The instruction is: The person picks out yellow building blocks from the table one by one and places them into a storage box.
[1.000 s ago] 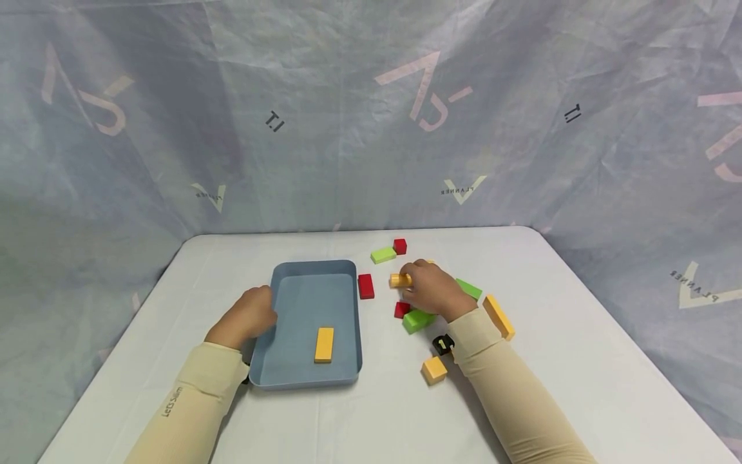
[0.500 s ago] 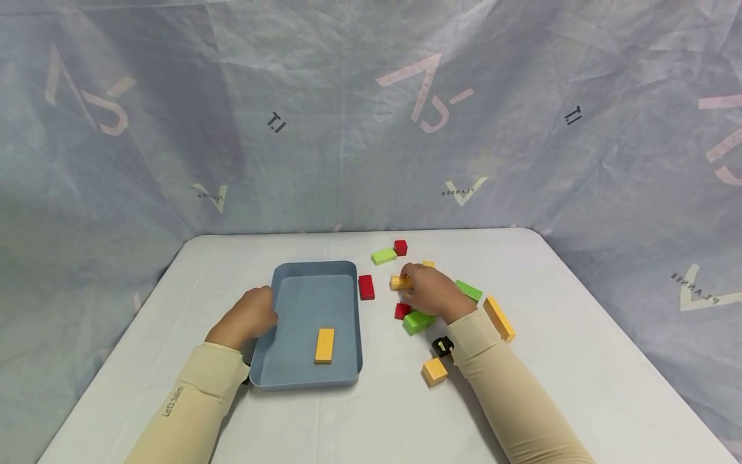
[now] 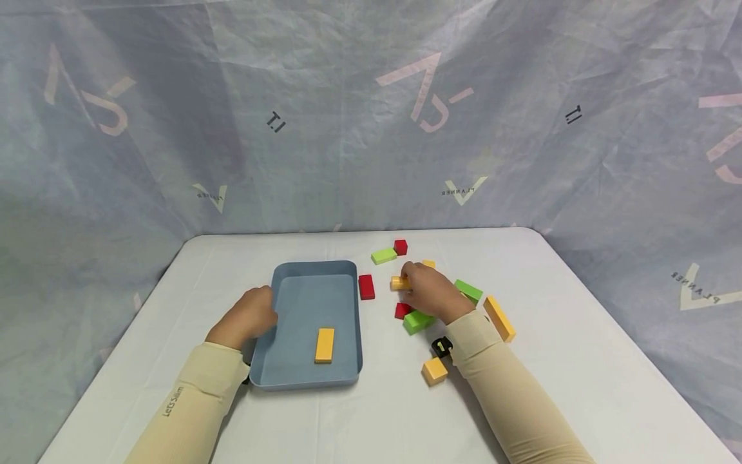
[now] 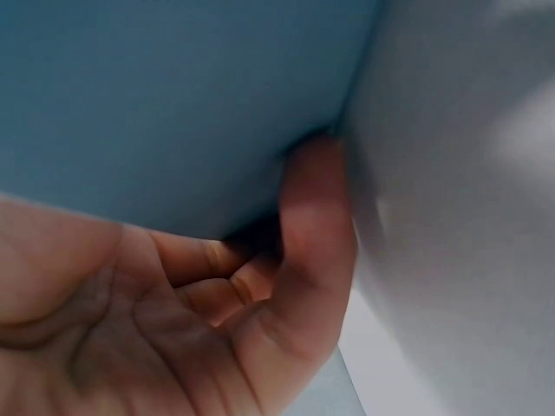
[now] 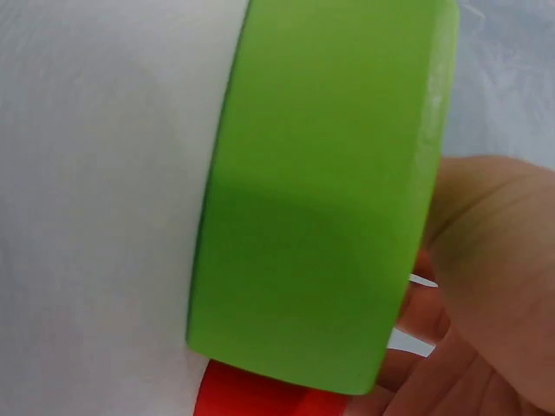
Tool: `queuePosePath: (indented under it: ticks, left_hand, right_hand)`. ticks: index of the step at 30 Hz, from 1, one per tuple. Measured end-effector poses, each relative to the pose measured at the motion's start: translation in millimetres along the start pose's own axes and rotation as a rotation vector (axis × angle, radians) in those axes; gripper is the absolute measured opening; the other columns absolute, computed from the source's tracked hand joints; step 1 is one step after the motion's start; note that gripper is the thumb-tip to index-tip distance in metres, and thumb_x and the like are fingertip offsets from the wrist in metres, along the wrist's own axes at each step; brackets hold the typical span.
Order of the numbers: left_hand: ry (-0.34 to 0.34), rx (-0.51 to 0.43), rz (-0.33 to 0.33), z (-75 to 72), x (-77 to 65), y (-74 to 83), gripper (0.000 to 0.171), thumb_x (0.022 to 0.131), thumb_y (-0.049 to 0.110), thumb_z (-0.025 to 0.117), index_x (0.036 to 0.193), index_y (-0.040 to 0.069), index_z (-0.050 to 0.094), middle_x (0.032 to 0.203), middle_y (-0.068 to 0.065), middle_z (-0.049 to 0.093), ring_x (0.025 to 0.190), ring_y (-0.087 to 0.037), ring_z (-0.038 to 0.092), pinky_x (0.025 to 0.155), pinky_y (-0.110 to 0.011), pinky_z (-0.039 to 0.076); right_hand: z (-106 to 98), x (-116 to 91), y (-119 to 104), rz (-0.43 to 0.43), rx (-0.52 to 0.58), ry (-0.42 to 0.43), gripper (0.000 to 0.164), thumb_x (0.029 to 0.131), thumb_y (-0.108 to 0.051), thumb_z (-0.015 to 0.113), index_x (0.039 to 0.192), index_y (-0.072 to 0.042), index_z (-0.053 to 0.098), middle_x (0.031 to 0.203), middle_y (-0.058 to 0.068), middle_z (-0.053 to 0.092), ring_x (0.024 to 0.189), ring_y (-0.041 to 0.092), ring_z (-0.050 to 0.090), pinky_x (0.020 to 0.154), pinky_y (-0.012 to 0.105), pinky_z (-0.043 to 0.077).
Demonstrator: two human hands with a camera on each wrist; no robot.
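Right hand shifts only slightly, baring more of a small yellow piece; no block visibly displaced

Tray: stands on the white table. One yellow block lies flat inside, toward the near wall. Left hand grips the left wall, fingers curled, a fingertip against the blue surface in the left wrist view — presumably to keep the tray from sliding.

Right of the tray: the right hand's fingers are curled around a yellow cylinder, which lies on its side, one end pointing toward the tray. Hold appears closed, with little gap; how firm, I cannot tell, since a green block blocks the right wrist view. Gripping the end farther from the tray likely suits the arm's angle of approach.

Remaining pieces lie on the tray's right side, apparently in no set order: a red block just beside its right wall; a light green block and red cube off its far right corner; a long yellow block well apart; a yellow cube — off the near right corner.
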State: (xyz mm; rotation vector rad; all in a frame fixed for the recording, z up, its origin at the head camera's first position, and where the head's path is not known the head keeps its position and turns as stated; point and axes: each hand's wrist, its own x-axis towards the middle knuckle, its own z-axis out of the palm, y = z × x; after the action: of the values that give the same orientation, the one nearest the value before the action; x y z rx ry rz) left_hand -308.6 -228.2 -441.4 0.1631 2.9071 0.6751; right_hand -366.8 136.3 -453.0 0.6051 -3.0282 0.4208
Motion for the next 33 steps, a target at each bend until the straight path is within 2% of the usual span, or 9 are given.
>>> queuePosePath:
  ticks: [5, 9, 18, 24, 28, 33]
  left_hand:
    - [0.001, -0.001, 0.0, 1.1, 0.7, -0.9, 0.035, 0.079, -0.006, 0.05, 0.112, -0.019, 0.047, 0.093, -0.026, 0.057, 0.072, -0.027, 0.054, 0.06, -0.043, 0.051]
    - [-0.001, -0.004, -0.002, 1.7, 0.7, -1.4, 0.035, 0.079, -0.007, 0.05, 0.112, -0.019, 0.047, 0.093, -0.026, 0.058, 0.073, -0.028, 0.054, 0.06, -0.043, 0.051]
    - [-0.011, 0.009, -0.012, 0.7, 0.6, -0.1, 0.036, 0.079, -0.006, 0.05, 0.113, -0.02, 0.046, 0.094, -0.026, 0.058, 0.073, -0.027, 0.054, 0.061, -0.044, 0.052]
    - [0.016, -0.013, 0.009, 2.0, 0.4, -0.5, 0.037, 0.077, -0.008, 0.05, 0.112, -0.02, 0.047, 0.089, -0.025, 0.059, 0.07, -0.026, 0.055, 0.058, -0.043, 0.053]
    - [0.034, -0.048, 0.03, 3.9, 0.4, -1.8, 0.039, 0.074, -0.01, 0.051, 0.112, -0.02, 0.049, 0.082, -0.022, 0.059, 0.064, -0.025, 0.057, 0.053, -0.041, 0.054]
    - [0.034, -0.038, 0.027, 3.6, 0.5, -2.1, 0.038, 0.074, -0.01, 0.051, 0.111, -0.02, 0.049, 0.083, -0.022, 0.059, 0.065, -0.025, 0.056, 0.053, -0.041, 0.053]
  right_hand:
    - [1.2, 0.5, 1.3, -0.013, -0.018, -0.008, 0.049, 0.081, -0.016, 0.075, 0.124, -0.013, 0.051, 0.11, 0.002, 0.054, 0.088, 0.012, 0.05, 0.084, 0.037, 0.05]
    - [0.9, 0.3, 1.3, -0.02, -0.039, -0.012, 0.048, 0.081, -0.014, 0.074, 0.124, -0.013, 0.054, 0.113, 0.003, 0.053, 0.09, 0.013, 0.049, 0.086, 0.038, 0.049]
    - [-0.1, 0.6, 2.3, -0.024, -0.037, -0.007, 0.037, 0.08, -0.015, 0.075, 0.115, -0.014, 0.062, 0.106, 0.003, 0.055, 0.085, 0.015, 0.049, 0.082, 0.036, 0.05]
    - [-0.3, 0.8, 2.2, -0.026, -0.044, 0.009, 0.028, 0.079, -0.014, 0.076, 0.105, -0.014, 0.065, 0.099, 0.001, 0.058, 0.082, 0.015, 0.05, 0.079, 0.034, 0.051]
    - [-0.6, 0.4, 0.4, -0.009, -0.025, 0.002, 0.028, 0.079, -0.015, 0.077, 0.105, -0.014, 0.065, 0.097, -0.001, 0.059, 0.081, 0.014, 0.05, 0.078, 0.033, 0.051]
    - [-0.6, 0.4, 0.4, -0.011, -0.033, -0.003, 0.029, 0.08, -0.016, 0.076, 0.106, -0.014, 0.064, 0.098, -0.001, 0.06, 0.082, 0.014, 0.05, 0.078, 0.033, 0.05]
